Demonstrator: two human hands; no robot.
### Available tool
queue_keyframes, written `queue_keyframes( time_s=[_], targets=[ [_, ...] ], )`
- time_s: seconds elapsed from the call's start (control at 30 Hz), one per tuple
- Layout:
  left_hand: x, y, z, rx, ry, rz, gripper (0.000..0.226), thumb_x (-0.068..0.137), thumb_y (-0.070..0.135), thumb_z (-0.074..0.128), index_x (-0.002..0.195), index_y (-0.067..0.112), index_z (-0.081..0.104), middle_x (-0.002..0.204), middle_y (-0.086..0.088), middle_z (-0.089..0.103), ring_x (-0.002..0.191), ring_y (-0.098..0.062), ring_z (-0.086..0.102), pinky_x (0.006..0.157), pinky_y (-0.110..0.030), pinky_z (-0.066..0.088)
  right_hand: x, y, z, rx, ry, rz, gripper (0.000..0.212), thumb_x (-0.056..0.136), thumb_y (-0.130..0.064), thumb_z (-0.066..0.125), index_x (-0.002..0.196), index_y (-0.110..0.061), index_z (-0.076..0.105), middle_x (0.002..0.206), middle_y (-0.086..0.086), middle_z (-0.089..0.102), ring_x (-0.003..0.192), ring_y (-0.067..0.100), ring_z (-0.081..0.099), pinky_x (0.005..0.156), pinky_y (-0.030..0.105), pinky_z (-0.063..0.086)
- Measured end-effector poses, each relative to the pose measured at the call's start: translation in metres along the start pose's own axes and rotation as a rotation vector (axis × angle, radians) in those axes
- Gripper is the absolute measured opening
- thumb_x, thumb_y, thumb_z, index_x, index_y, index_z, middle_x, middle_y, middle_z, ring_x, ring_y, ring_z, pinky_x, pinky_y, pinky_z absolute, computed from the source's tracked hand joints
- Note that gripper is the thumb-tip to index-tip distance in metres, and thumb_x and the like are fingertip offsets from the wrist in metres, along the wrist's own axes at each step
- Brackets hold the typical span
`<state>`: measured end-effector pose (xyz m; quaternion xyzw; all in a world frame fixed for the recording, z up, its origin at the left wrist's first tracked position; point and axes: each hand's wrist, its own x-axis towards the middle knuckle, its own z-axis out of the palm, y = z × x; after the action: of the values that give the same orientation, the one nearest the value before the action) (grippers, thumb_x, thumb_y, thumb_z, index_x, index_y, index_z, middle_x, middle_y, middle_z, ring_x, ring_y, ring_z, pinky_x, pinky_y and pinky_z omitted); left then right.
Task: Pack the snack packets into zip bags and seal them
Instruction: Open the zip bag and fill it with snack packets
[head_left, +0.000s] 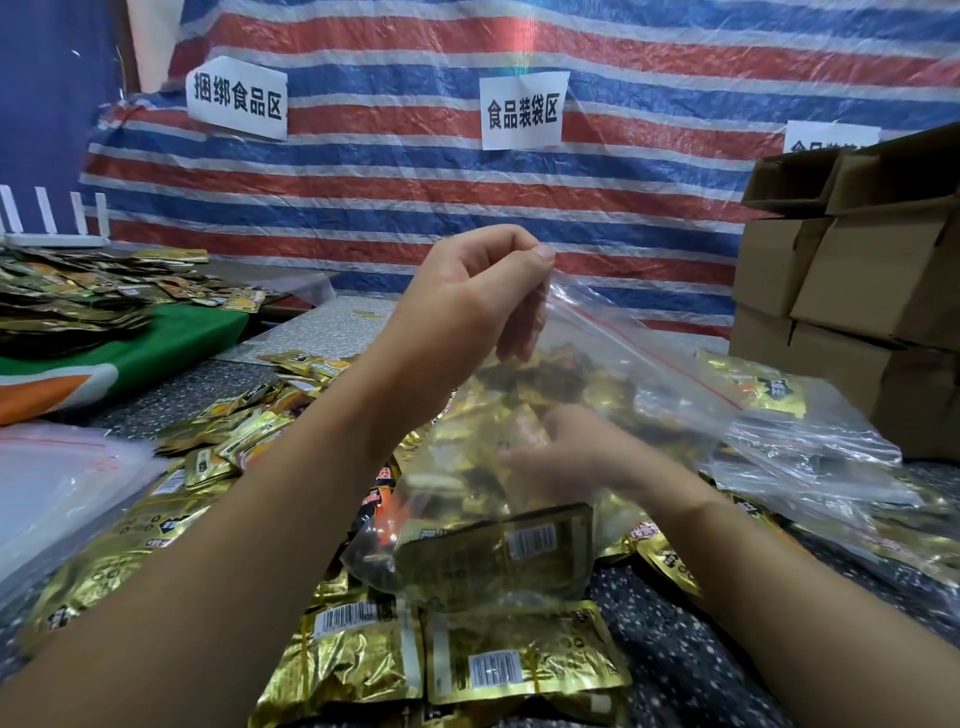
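A clear zip bag (639, 364) with a red seal line stands open in the middle of the table, partly filled with gold snack packets (493, 561). My left hand (478, 296) is raised and pinches the bag's upper rim, holding the mouth up. My right hand (561, 452) reaches inside the bag, seen blurred through the plastic, its fingers around gold packets. Many loose gold snack packets (363, 654) lie on the table below and to the left of the bag.
A stack of empty zip bags (57, 478) lies at the left. Green and orange cloth (171, 338) carries another packet pile (93, 291) at the far left. Cardboard boxes (857, 291) stand at the right. More filled clear bags (810, 457) lie right of my hands. A striped tarp hangs behind.
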<state>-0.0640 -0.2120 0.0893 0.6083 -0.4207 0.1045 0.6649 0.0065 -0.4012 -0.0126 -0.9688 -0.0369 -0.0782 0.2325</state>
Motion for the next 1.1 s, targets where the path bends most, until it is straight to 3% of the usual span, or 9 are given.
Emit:
queue_keyframes(
  time_s=[0.13, 0.33, 0.5, 0.63, 0.77, 0.87, 0.97, 1.03, 1.1],
  targets=[
    [0.002, -0.004, 0.002, 0.002, 0.000, 0.005, 0.025, 0.091, 0.018, 0.050, 0.066, 0.015, 0.053, 0.053, -0.001, 0.053, 0.047, -0.018, 0.046, 0.045, -0.025, 0.036, 0.000, -0.005, 0.004, -0.102, 0.015, -0.040, 0.060, 0.062, -0.080, 0.063, 0.066, -0.020, 0.061, 0.050, -0.010, 0.061, 0.040, -0.001, 0.057, 0.028, 0.011, 0.029],
    [0.003, -0.007, 0.000, 0.004, 0.005, -0.002, 0.029, 0.092, 0.019, 0.051, 0.063, 0.020, 0.054, 0.053, -0.002, 0.054, 0.046, -0.017, 0.047, 0.045, -0.025, 0.037, -0.005, -0.007, 0.014, -0.110, -0.015, -0.073, 0.065, 0.044, -0.086, 0.059, 0.076, -0.029, 0.053, 0.074, -0.017, 0.059, 0.063, -0.002, 0.057, 0.048, 0.022, 0.043],
    [0.002, -0.007, 0.001, 0.018, 0.011, 0.000, 0.030, 0.092, 0.019, 0.051, 0.062, 0.020, 0.054, 0.053, 0.000, 0.054, 0.047, -0.018, 0.047, 0.046, -0.027, 0.037, -0.016, -0.011, 0.000, -0.081, -0.202, -0.133, 0.058, 0.057, -0.076, 0.062, 0.083, -0.024, 0.066, 0.074, -0.009, 0.072, 0.061, 0.005, 0.067, 0.046, 0.018, 0.045],
    [0.003, -0.007, 0.002, 0.026, 0.015, 0.013, 0.030, 0.091, 0.019, 0.051, 0.062, 0.020, 0.053, 0.053, 0.000, 0.054, 0.047, -0.018, 0.047, 0.046, -0.026, 0.037, -0.025, -0.021, -0.010, -0.098, -0.280, -0.150, 0.045, 0.071, -0.069, 0.060, 0.091, -0.029, 0.059, 0.091, -0.010, 0.068, 0.078, 0.006, 0.065, 0.063, 0.027, 0.052],
    [0.003, -0.008, 0.002, 0.034, 0.005, 0.015, 0.030, 0.092, 0.019, 0.051, 0.062, 0.020, 0.053, 0.053, 0.000, 0.054, 0.046, -0.017, 0.047, 0.045, -0.024, 0.037, -0.033, -0.027, -0.007, -0.015, -0.281, -0.079, 0.039, 0.071, -0.058, 0.064, 0.093, -0.028, 0.056, 0.093, -0.011, 0.065, 0.082, 0.007, 0.063, 0.065, 0.029, 0.051],
    [0.003, -0.008, 0.002, 0.044, 0.003, 0.018, 0.029, 0.091, 0.018, 0.050, 0.063, 0.018, 0.053, 0.052, -0.001, 0.054, 0.046, -0.017, 0.047, 0.046, -0.025, 0.037, -0.035, -0.025, -0.010, 0.040, -0.240, -0.070, 0.042, 0.075, -0.059, 0.064, 0.089, -0.020, 0.067, 0.082, -0.003, 0.073, 0.070, 0.012, 0.069, 0.058, 0.029, 0.052],
    [0.003, -0.009, 0.000, 0.055, 0.009, 0.019, 0.027, 0.091, 0.017, 0.050, 0.064, 0.014, 0.052, 0.052, -0.001, 0.053, 0.046, -0.018, 0.046, 0.046, -0.027, 0.037, -0.038, -0.019, -0.026, 0.224, -0.104, -0.065, 0.021, 0.087, -0.043, 0.068, 0.088, -0.022, 0.067, 0.077, 0.000, 0.074, 0.063, 0.014, 0.070, 0.052, 0.029, 0.053],
    [0.003, -0.010, -0.001, 0.064, 0.019, 0.012, 0.025, 0.090, 0.017, 0.051, 0.065, 0.013, 0.052, 0.051, -0.001, 0.054, 0.045, -0.017, 0.047, 0.046, -0.024, 0.038, -0.043, -0.013, -0.041, 0.557, -0.023, -0.052, 0.004, 0.092, -0.034, 0.069, 0.090, -0.031, 0.070, 0.087, 0.005, 0.076, 0.072, 0.022, 0.074, 0.052, 0.034, 0.055],
    [0.003, -0.012, -0.001, 0.092, 0.020, 0.001, 0.024, 0.088, 0.017, 0.051, 0.065, 0.012, 0.053, 0.052, 0.000, 0.054, 0.046, -0.017, 0.049, 0.048, -0.024, 0.041, -0.047, -0.008, -0.060, 0.827, 0.126, -0.070, 0.014, 0.092, -0.034, 0.070, 0.103, -0.026, 0.071, 0.098, 0.008, 0.076, 0.074, 0.020, 0.074, 0.054, 0.029, 0.054]
  ],
)
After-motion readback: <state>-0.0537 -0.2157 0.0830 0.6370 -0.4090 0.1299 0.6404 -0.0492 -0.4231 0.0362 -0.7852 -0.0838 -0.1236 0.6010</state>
